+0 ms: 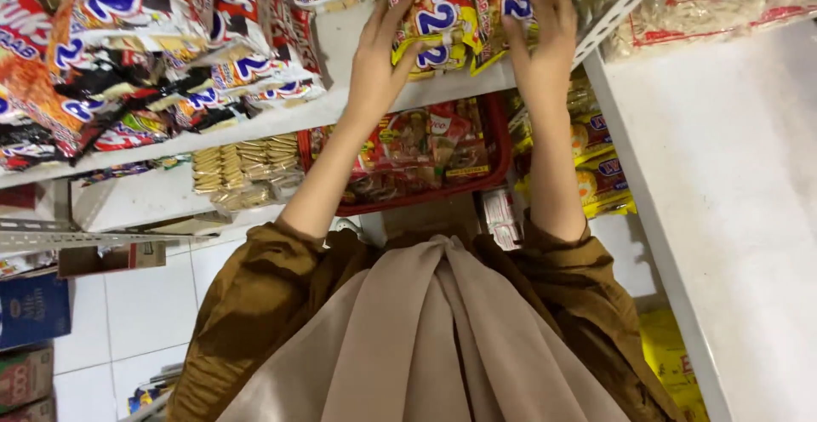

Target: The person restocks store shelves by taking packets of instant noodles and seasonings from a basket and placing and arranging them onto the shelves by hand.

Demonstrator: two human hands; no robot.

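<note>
— Inspector: Start with the biggest items.

— Operator: I am looking down at a white shelf (281,120) running across the view. A heap of red and orange packets (128,56) is lying on its left part. Below the shelf, a red basket (498,145) of sachets is sitting between my forearms.

— Inspector: And the goods in hand?

— Operator: A bunch of yellow snack packs (455,14) is resting at the shelf's front edge, between both hands.

— Inspector: Grip state?

— Operator: My left hand (379,56) is pressing the packs' left side, fingers spread and long, thumb touching the lower yellow edge. My right hand (545,39) is lying flat on their right side, fingers together. Neither hand is closing around a pack; both are only touching them.
</note>
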